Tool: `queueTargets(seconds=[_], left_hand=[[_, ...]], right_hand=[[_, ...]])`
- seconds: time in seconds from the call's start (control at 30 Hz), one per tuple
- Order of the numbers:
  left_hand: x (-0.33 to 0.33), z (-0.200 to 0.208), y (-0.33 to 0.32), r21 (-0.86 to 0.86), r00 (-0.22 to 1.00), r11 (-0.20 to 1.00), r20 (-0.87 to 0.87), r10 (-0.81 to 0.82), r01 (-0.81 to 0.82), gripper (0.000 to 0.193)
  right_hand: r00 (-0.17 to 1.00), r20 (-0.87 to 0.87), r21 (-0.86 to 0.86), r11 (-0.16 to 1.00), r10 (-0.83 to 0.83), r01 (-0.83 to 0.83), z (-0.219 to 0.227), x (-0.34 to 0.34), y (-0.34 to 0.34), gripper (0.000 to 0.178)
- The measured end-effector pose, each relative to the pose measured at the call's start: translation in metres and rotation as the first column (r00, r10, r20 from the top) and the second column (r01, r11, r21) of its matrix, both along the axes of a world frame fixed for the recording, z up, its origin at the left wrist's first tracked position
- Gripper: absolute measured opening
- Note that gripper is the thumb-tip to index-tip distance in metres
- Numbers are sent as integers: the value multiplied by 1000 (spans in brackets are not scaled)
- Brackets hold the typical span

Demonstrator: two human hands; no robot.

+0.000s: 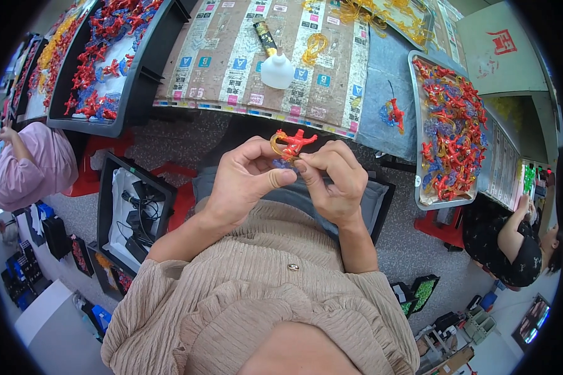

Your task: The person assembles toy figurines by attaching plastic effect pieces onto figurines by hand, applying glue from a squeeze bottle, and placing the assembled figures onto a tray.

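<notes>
red toy figure, lower end partly hidden behind fingertips, blue portion hard to make out, glossy body, translucent amber curl at nine o'clock, held toward twelve o'clock, left hand and right hand both pinching it, tray at two o'clock

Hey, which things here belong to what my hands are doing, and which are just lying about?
Likely in the job:
multicoloured figure, held in left hand and right hand
metal tray of similar pieces
black tray of red and blue pieces

Likely just lying about:
black cables
green pieces
</notes>
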State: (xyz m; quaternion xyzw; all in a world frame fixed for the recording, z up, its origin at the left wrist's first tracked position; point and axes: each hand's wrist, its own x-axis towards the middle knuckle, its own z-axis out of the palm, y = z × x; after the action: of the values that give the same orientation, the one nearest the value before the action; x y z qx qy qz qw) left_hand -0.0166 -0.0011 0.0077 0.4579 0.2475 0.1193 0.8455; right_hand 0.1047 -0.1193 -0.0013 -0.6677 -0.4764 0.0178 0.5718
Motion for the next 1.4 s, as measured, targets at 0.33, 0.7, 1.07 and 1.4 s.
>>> queueTargets(seconds=[0.33,0.7,1.07,1.4], left_hand=[[-1,3,-1,82,997,997,74,-13,7,30],[3,-2,1,172,990,983,135,32,-55,18],[10,-4,4,522,988,840,115,98,-144,20],[15,-12,15,940,978,281,165,124,-194,29]], right_hand=[[1000,-6,13,1000,-11,11,1,-3,-1,14],[997,63,71,997,-47,43,-3,-8,6,17],[997,22,84,994,-69,67,-11,-8,11,14],[988,-132,-154,986,-81,60,13,-11,7,18]])
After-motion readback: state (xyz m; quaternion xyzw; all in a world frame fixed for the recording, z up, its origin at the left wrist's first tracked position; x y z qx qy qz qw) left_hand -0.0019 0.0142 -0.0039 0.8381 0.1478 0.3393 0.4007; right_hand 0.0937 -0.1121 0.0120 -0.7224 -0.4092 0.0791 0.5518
